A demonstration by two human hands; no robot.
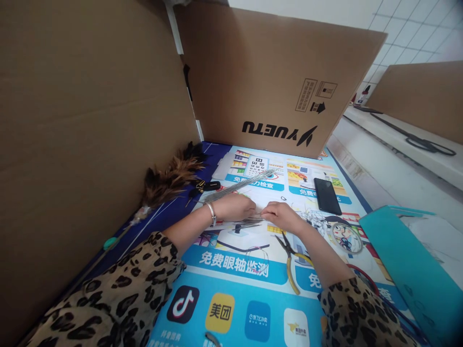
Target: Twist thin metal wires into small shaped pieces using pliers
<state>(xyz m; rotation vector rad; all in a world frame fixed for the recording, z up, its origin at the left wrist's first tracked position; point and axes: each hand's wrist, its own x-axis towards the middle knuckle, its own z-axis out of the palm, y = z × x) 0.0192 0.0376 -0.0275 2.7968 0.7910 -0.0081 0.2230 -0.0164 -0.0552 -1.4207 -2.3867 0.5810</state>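
At the middle of the mat, our left hand and right hand meet fingertip to fingertip, both pinched shut on a thin wire. It lies level between them, its long axis running left to right across us, one end in each hand, so neither is nearer. Just beyond the left hand a bundle of wires slants up to the right. Pliers lie beside our right wrist, handles toward us; a phone sits farther right.
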